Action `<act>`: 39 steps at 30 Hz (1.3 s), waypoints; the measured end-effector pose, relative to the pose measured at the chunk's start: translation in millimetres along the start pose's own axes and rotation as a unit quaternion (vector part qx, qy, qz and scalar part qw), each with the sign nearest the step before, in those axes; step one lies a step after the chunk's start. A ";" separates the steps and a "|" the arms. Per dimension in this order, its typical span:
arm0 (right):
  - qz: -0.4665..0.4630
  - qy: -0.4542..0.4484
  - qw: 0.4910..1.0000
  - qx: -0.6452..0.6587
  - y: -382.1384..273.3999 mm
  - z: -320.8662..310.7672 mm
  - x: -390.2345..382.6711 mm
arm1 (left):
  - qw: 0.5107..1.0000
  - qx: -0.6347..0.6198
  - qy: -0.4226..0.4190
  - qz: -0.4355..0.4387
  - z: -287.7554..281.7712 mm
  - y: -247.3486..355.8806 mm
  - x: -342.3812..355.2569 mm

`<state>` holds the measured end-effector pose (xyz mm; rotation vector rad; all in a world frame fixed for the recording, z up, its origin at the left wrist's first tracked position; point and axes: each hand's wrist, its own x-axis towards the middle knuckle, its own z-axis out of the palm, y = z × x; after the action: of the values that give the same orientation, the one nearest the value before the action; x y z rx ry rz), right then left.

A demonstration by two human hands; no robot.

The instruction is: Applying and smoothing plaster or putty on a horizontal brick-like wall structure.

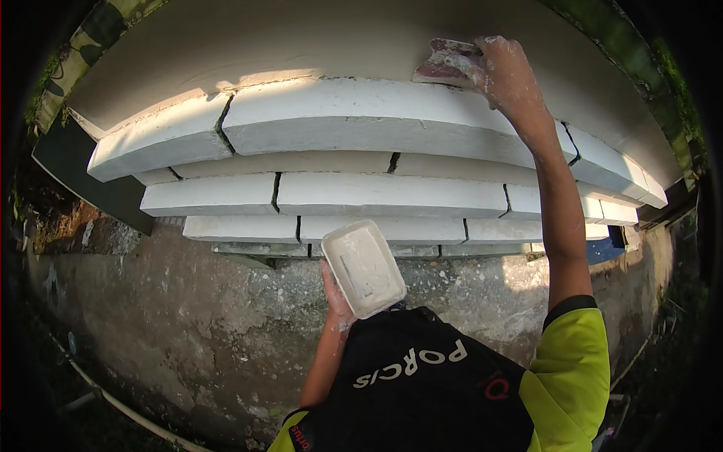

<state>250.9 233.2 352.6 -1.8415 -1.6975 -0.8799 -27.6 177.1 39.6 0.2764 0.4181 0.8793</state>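
Observation:
My right hand (506, 75), spotted with white paste, is stretched far forward and closed round a plastering trowel (444, 69) with a dull reddish blade. The blade lies against the smooth grey-beige plastered wall (361, 38), just above the top white ledge. Close to my body, my left hand (337, 290) grips a shallow rectangular tub (365, 267) from its left side and below. Pale plaster coats the tub's inside. Most of the left fingers are hidden behind the tub.
Several rows of white blocks (361, 113) step down like ledges between me and the wall, with dark gaps at their joints. A stained concrete floor (188, 316) lies below. Something blue (605, 250) sits under the blocks on the right; a pipe (113, 410) runs along the lower left.

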 end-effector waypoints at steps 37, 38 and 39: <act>0.028 0.005 0.974 -0.225 31.9 -22.0 -58.0 | 0.999 -0.003 -0.003 -0.034 -0.4 -8.3 18.5; 0.044 0.000 0.977 -0.208 31.9 -24.8 -59.2 | 0.999 -0.007 0.000 -0.036 -2.2 -9.0 19.6; 0.061 -0.005 0.979 -0.194 34.4 -28.7 -60.0 | 0.999 -0.011 0.001 -0.040 -2.6 -10.4 21.1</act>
<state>279.7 167.7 330.7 -2.1749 -1.4750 -1.2171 -9.8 187.6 28.1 0.2369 0.4176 0.8058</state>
